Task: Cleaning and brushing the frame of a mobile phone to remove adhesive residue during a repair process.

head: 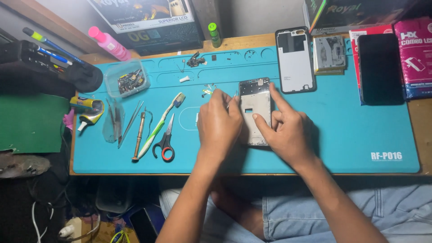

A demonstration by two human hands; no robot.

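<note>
The phone frame [255, 108] lies flat on the teal work mat [342, 130], between my two hands, near the mat's middle. Its long axis runs away from me, with the camera-cutout end pointing toward the far edge of the desk. My right hand [283, 128] rests on the frame's right edge: index finger extended along that edge, thumb pressed onto the frame's face near the rectangular opening (a light pinch, not a full grasp). My left hand [219, 123] sits palm-down against the frame's left edge, fingers curled; it appears to hold a thin metal tool, tip near the frame's upper left corner, though I cannot tell the grip exactly. Both forearms reach forward from the near edge. The scissors [166, 139] lie left of my left hand.
</note>
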